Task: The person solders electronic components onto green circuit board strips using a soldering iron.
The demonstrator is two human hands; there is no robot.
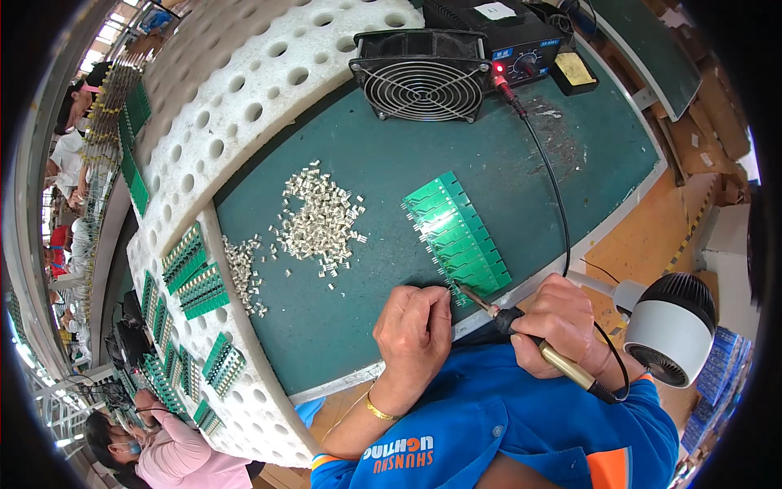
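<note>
The dark green surface [505, 155] fills most of the view, and everything here is placed against the green circuit board panel [458, 234] lying on it right of centre. Along the surface's left and far edges, well apart from the panel, curves a white foam sheet [236, 90] full of round holes, carrying more green boards [195, 273] stood on edge. Beyond the panel, at the far side of the surface, stands a black wire-guarded fan [421, 77], with a black soldering station [521, 37] just to its right. To the right of the panel, off the surface's edge, sits a small white and black fan [672, 326]. To the panel's left lies a loose heap of small silvery metal parts [319, 218]. At the panel's near corner the person's left hand [415, 330] rests on the surface, its fingers curled down and pressing by the panel's edge; whether they pinch anything cannot be told. Just right of it, the right hand [562, 322] has its fingers clenched around a soldering iron [521, 330], whose tip meets the panel's near end. A black cord [558, 204] runs from the iron past the panel's right side to the station.
</note>
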